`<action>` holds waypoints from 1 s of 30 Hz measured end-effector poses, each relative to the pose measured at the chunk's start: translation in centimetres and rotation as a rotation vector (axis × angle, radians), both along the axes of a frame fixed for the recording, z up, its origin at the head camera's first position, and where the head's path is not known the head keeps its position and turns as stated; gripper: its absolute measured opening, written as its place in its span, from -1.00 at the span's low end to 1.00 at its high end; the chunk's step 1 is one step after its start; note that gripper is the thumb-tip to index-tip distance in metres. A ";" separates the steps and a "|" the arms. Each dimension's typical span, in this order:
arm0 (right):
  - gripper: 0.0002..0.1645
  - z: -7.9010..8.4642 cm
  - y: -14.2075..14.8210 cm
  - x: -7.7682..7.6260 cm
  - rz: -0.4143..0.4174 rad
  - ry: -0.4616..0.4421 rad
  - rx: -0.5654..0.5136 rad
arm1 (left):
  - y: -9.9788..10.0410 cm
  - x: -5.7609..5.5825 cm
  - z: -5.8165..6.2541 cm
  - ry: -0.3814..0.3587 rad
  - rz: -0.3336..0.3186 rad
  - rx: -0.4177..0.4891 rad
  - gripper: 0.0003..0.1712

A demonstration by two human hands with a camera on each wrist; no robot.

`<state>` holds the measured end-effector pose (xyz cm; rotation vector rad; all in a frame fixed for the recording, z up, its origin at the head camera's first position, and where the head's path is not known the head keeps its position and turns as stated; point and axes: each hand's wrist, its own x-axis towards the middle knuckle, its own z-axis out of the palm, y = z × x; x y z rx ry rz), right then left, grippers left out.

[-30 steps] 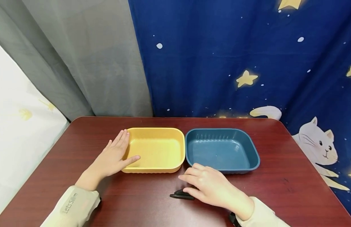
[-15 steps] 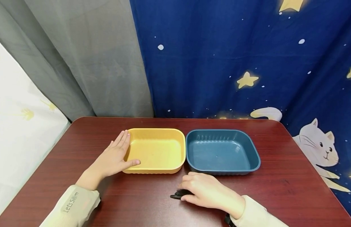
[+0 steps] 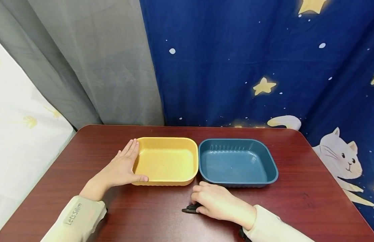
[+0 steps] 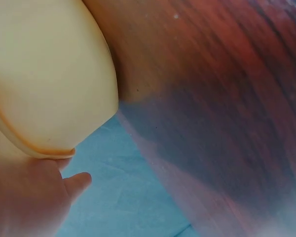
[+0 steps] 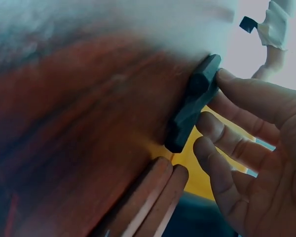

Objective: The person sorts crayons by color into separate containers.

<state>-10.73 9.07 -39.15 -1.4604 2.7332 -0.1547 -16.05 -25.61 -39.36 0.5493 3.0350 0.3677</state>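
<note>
My left hand (image 3: 122, 168) rests at the left side of a yellow plastic basin (image 3: 166, 183), fingers straight along its rim and thumb at the front edge. In the left wrist view, the hand (image 4: 29, 197) shows below the outer wall of the basin (image 4: 54, 74). In front of a dark blue basin (image 3: 239, 184), my right hand (image 3: 218, 203) pinches a small, long black object (image 3: 189, 209) low over the table. The right wrist view shows the black object (image 5: 195, 101) with angular ends and a rounded middle; thumb and fingertips are at its edge. The hand hides part of it from above.
Both basins stand side by side on a reddish-brown table (image 3: 144, 218), openings up. Behind the table hang a grey curtain (image 3: 114, 67) and a blue curtain (image 3: 211, 67) with stars and a white cat. A white sheet (image 3: 20, 141) hangs at the left.
My right hand has moved down and left from the blue basin's front rim, and its fingers have curled onto the black object. The left thumb has lowered toward the yellow basin's front rim.
</note>
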 end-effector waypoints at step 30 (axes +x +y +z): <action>-0.82 0.6 -0.7 -0.1 -0.114 -0.191 -0.153 | 0.2 0.1 -0.1 -0.006 -0.014 0.036 0.57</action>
